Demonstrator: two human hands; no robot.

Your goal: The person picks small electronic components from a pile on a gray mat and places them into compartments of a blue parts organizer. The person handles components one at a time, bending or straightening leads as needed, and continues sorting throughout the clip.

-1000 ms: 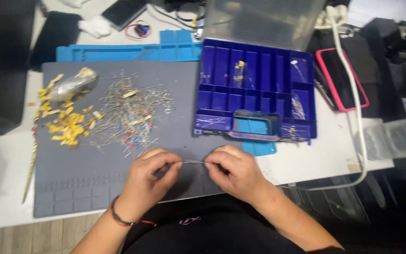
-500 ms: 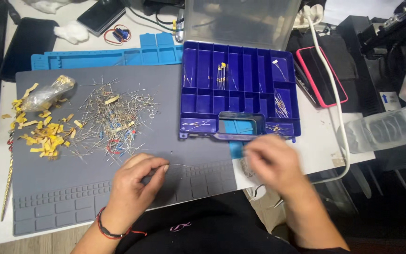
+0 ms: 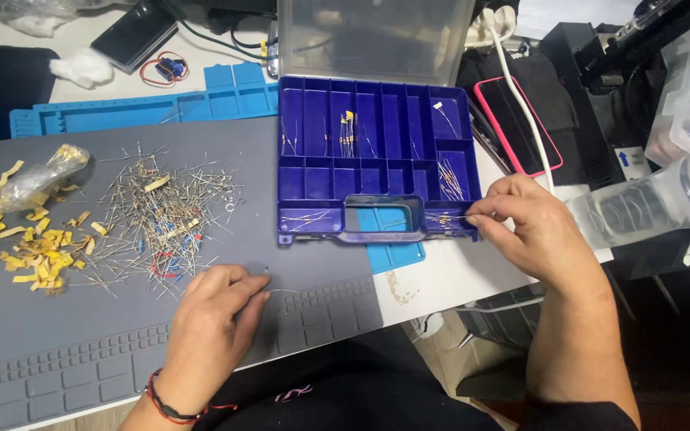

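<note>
**Ana:** Hands first: right hand (image 3: 533, 227) is out at the box's near right corner, thumb and forefinger pinched shut on a resistor (image 3: 450, 217), its wire lead poking left over the rim.

**Ben:** And the left hand (image 3: 216, 315) is down on the grey mat (image 3: 57, 351), fingers curled loosely, tips closed on a second thin wire piece (image 3: 285, 290) lying flat on the mat.

**Ana:** How would that part handle, do you reckon?

**Ben:** Featherlight, I'd judge. The leads look hair-thin and would bend easily, and the tiny body could slip away. Best taken as it is now, by the lead close to the body, with a light pinch.

**Ana:** Counts, then. One blue box (image 3: 377, 104), clear lid up at the far side, and only some of its compartments hold a few parts.

**Ben:** One loose pile of resistors (image 3: 161, 215) on the mat, left of the box. Far too many and too tangled to count.

**Ana:** One heap of yellow tape scraps (image 3: 29, 243) further left, with one crumpled clear bag (image 3: 37, 175) beside it.

**Ben:** Two mats, grey over blue (image 3: 121, 112). Two phones too: a pink-cased one (image 3: 517, 124) right of the box, a dark one (image 3: 133, 33) far left.
</note>
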